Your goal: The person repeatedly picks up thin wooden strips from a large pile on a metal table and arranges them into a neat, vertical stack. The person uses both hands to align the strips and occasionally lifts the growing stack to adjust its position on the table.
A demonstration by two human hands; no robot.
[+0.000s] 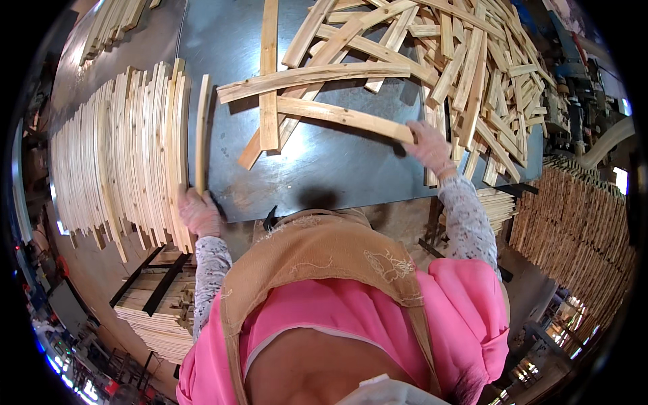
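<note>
My left hand is closed round the near end of a wooden slat that stands on its narrow edge. That slat lies just right of a long row of slats packed side by side on edge, a narrow gap between them. At the right, my right hand grips the right end of a pale slat, fingers wrapped over it. This slat's left end meets an upright-lying slat. Above it, a longer curved-looking slat crosses several others.
A large loose heap of slats covers the back right of the grey metal table. More slats lie at the far left. Beneath the table's left side stands a slat stack with black bars. Bundled slats stand at the right.
</note>
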